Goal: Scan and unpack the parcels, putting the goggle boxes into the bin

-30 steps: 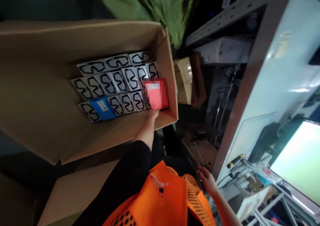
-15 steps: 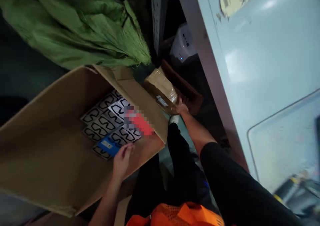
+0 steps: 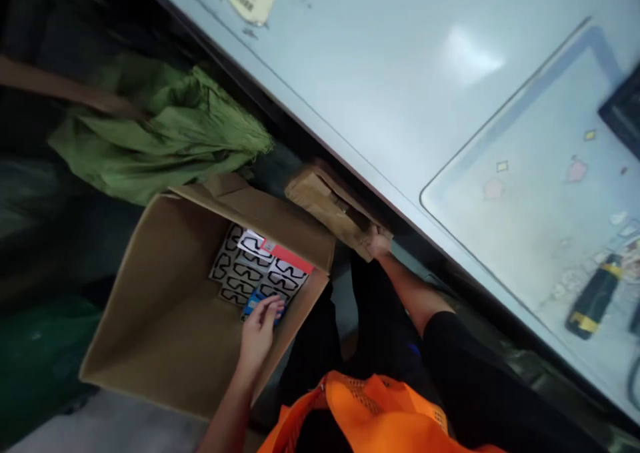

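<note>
Below bench (image 3: 380, 106) edge: big carton (image 3: 165, 319), sm. carton (image 3: 317, 203) beside its right end, R hand (image 3: 380, 241) gripping latter's near corner.
Sm. carton prob. light, card stiff but crushable: hold by corners. Printed packs (image 3: 241, 288) prob. light, maybe slick: pinch edges. L hand (image 3: 259, 329) half-curled at blue pack (image 3: 253, 299) in big carton, can't tell if holding. Qty: 1 big carton, 1 sm. carton, approx. 10+ printed packs (some hidden), 1 red pack (image 3: 287, 255), 1 blue.

Orange vest (image 3: 385, 406), black sleeve (image 3: 480, 379)
</note>
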The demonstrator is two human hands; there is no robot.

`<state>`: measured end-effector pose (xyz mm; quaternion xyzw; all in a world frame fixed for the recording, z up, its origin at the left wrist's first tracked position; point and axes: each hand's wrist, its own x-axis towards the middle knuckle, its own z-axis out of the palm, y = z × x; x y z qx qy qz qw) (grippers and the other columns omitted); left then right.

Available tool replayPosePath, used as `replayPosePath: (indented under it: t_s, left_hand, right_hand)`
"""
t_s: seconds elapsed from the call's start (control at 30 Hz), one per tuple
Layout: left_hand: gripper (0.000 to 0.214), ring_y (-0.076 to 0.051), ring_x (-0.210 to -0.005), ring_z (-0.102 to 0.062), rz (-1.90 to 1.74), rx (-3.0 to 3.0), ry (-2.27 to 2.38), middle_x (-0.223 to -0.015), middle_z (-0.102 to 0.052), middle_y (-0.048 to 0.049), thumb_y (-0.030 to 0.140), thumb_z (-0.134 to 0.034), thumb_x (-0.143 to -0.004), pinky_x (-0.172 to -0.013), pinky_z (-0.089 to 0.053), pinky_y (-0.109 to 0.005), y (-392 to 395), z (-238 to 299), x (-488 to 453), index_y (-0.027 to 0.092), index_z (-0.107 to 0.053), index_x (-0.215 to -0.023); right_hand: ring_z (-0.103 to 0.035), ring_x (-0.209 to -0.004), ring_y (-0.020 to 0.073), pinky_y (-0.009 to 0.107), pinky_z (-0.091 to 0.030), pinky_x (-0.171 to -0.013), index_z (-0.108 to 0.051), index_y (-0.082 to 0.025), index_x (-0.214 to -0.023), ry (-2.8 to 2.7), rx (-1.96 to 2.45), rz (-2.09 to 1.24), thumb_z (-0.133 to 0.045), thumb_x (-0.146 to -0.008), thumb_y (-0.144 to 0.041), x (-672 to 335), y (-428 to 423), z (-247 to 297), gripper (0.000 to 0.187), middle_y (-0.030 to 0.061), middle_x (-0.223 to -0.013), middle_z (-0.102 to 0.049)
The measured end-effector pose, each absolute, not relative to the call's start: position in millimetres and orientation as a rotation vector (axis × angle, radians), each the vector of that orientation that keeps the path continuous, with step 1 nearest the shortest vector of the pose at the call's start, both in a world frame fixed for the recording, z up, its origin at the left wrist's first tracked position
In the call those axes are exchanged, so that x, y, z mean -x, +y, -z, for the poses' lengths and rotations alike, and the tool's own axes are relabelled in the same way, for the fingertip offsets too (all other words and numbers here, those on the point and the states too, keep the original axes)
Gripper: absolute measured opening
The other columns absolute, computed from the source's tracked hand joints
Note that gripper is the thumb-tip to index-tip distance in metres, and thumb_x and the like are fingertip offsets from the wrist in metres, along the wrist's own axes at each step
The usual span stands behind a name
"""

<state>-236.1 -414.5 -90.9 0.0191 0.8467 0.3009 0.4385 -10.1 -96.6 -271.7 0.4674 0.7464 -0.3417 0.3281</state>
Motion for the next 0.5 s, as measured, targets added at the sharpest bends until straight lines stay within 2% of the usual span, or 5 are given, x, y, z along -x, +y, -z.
replayPosePath:
  t_s: [0.07, 0.13, 0.2, 0.33, 0.5]
  left_hand:
    - [0.078, -0.031, -0.098, -0.082, -0.718, -0.108, 2.092, -0.105, -0.084, -0.0171, 0.088, -0.071, -0.08, -0.086, -0.068, -0.041, -416.5, 88.1, 240.7, 0.016, -0.079, -0.109]
    - [0.079, -0.031, -0.099, -0.083, -0.659, -0.125, 2.098, -0.106, -0.085, -0.017, 0.089, -0.07, -0.081, -0.087, -0.069, -0.042, -434.2, 87.3, 238.8, 0.017, -0.08, -0.11]
    - [0.08, -0.033, -0.1, -0.083, -0.569, -0.116, 2.116, -0.106, -0.085, -0.0166, 0.091, -0.069, -0.079, -0.091, -0.069, -0.044, -462.9, 89.9, 234.9, 0.018, -0.081, -0.108]
    - [0.085, -0.036, -0.101, -0.083, -0.409, -0.052, 2.175, -0.103, -0.086, -0.0155, 0.097, -0.068, -0.073, -0.094, -0.069, -0.048, -519.1, 99.1, 227.9, 0.019, -0.083, -0.103]
    - [0.086, -0.036, -0.099, -0.083, -0.449, 0.038, 2.227, -0.102, -0.086, -0.0153, 0.097, -0.071, -0.068, -0.093, -0.07, -0.049, -535.6, 90.2, 213.2, 0.019, -0.082, -0.103]
  right_hand:
    - [-0.021, -0.168, 0.0436, 0.056, -0.031, -0.132, -0.012, -0.02, -0.182, 1.925, -1.232, 0.934, -0.081, -0.095, -0.056, 31.2, -102.2, 292.6, 0.116, 0.0238, -0.186, -0.012]
    - [-0.012, -0.17, 0.0462, 0.062, -0.023, -0.132, -0.002, -0.026, -0.182, 1.897, -1.246, 0.936, -0.087, -0.087, -0.062, 60.5, -105.7, 322.2, 0.133, 0.0218, -0.187, -0.004]
    - [-0.018, -0.166, 0.0479, 0.065, -0.02, -0.13, 0.001, -0.025, -0.182, 1.881, -1.338, 0.863, -0.087, -0.087, -0.061, 86.4, -106.9, 354.7, 0.134, 0.0258, -0.185, -0.01]
    - [-0.035, -0.154, 0.0435, 0.057, -0.025, -0.124, -0.002, -0.016, -0.181, 1.871, -1.434, 0.733, -0.076, -0.095, -0.044, 105.4, -106.0, 400.9, 0.118, 0.033, -0.176, -0.028]
    - [-0.043, -0.146, 0.0405, 0.05, -0.031, -0.12, -0.013, -0.012, -0.178, 1.901, -1.346, 0.778, -0.078, -0.091, -0.04, 69.0, -118.9, 369.8, 0.112, 0.03, -0.159, -0.051]
